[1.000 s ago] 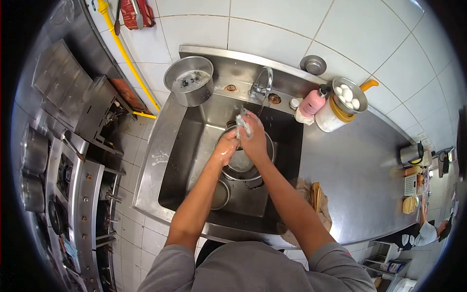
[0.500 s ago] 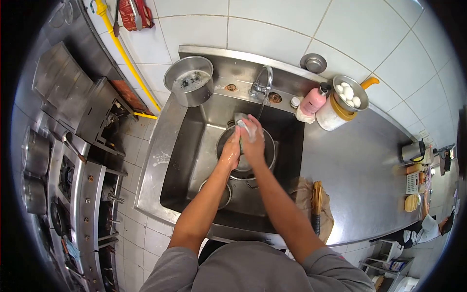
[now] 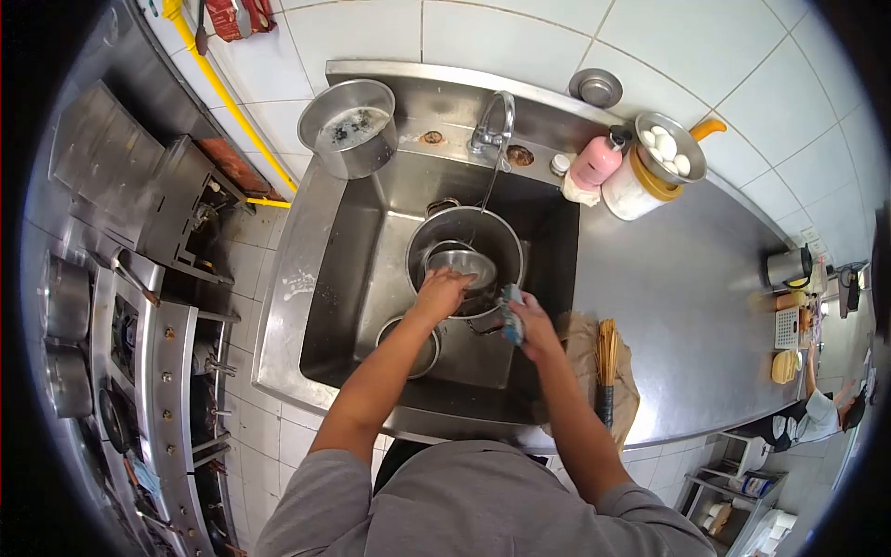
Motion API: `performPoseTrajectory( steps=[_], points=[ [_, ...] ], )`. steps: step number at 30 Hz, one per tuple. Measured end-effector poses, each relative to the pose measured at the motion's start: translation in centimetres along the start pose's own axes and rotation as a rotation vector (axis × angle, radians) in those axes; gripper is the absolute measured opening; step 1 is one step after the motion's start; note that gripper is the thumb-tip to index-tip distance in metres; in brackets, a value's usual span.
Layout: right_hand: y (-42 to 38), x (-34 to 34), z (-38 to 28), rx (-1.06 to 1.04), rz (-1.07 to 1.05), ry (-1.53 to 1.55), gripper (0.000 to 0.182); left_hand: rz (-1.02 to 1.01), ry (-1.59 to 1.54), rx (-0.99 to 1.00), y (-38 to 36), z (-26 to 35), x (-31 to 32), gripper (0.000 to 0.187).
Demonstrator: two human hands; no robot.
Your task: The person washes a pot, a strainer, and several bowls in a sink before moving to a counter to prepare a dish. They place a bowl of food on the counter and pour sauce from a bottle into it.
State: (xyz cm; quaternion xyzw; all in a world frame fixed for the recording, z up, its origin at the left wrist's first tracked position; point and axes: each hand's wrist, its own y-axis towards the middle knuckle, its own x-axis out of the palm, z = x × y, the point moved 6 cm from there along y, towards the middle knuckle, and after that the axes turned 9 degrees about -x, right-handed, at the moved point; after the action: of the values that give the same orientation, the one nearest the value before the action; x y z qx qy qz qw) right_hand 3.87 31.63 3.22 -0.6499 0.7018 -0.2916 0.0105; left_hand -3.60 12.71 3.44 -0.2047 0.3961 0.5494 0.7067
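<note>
A large metal pot [image 3: 512,243] stands in the sink [image 3: 357,278] beneath the running faucet [image 3: 506,121]. Inside it, my left hand [image 3: 441,295] grips the rim of a small metal bowl [image 3: 473,267]. My right hand [image 3: 534,327], just right of the pot, is closed around a bluish-grey sponge [image 3: 511,314]. Another round metal vessel [image 3: 427,357] lies on the sink floor, partly hidden by my left forearm.
A pot of sudsy water [image 3: 357,153] stands on the sink's left corner. Along the back are a pink pump bottle [image 3: 597,162] and a bowl of eggs [image 3: 670,153] on a white tub [image 3: 631,200]. A bamboo brush [image 3: 607,362] lies right. Far right, another person [image 3: 821,408] is visible.
My hands have parted from their clasp around the sponge. The left moved down onto the bowl in the pot; the right moved right and toward me with the sponge.
</note>
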Motion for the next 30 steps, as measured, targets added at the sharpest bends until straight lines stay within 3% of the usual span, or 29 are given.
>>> performPoseTrajectory(
  steps=[1, 2, 4, 6, 8, 9, 11, 13, 14, 16, 19, 23, 27, 30],
  points=[
    [-1.2, -1.3, -0.8, 0.017, -0.012, -0.042, 0.039, 0.100, 0.161, 0.133, -0.8, 1.2, -1.2, 0.033],
    [-2.5, -2.1, -1.4, 0.034, -0.025, -0.083, 0.041, 0.162, 0.003, 0.164, -0.9, 2.5, -4.1, 0.026],
    [-4.8, -3.0, -2.8, 0.054, -0.021, -0.070, 0.041, 0.218, -0.166, 0.051, -2.1, -1.4, -5.1, 0.016],
    [-6.7, -2.8, -3.2, 0.070, -0.016, -0.056, 0.040, 0.453, -0.405, -0.358, -4.8, -6.6, -6.8, 0.015],
    [-8.1, -2.1, -2.7, 0.071, -0.033, -0.104, 0.038, 0.464, -0.236, -0.720, -7.3, -15.2, -4.8, 0.031],
    [-8.5, -1.8, -2.2, 0.073, -0.029, -0.102, 0.038, 0.459, -0.236, -0.719, -8.3, -19.2, -2.2, 0.031],
    [-9.2, -0.8, -0.9, 0.104, -0.044, 0.003, 0.038, -0.123, 0.239, -0.931, -10.8, -25.8, 5.4, 0.046],
    [-9.8, -0.2, -0.1, 0.106, -0.039, -0.016, 0.038, -0.368, 0.042, -0.902, -12.5, -24.7, 7.8, 0.054],
    [-10.1, 0.0, 0.3, 0.118, -0.047, -0.041, 0.038, -0.382, 0.038, -0.885, -12.7, -23.7, 8.1, 0.054],
    [-10.8, 0.2, 0.7, 0.099, -0.043, -0.071, 0.037, -0.610, 0.295, -0.869, -12.8, -19.7, 7.5, 0.043],
    [-11.3, -0.5, 1.5, 0.073, -0.048, -0.103, 0.037, -0.682, 0.518, -0.683, -10.9, -18.0, 9.7, 0.028],
    [-12.0, -1.4, 1.2, 0.027, 0.009, -0.074, 0.038, -0.669, 0.579, -0.514, -10.0, -15.3, 10.8, 0.027],
    [-12.5, -1.9, 1.1, 0.043, 0.023, -0.160, 0.046, -0.542, 0.333, -0.261, -10.6, -13.7, 11.6, 0.030],
    [-12.4, -0.6, -0.7, 0.028, -0.012, -0.168, 0.047, -0.565, 0.281, -0.216, -11.1, -13.4, 11.2, 0.032]
  ],
)
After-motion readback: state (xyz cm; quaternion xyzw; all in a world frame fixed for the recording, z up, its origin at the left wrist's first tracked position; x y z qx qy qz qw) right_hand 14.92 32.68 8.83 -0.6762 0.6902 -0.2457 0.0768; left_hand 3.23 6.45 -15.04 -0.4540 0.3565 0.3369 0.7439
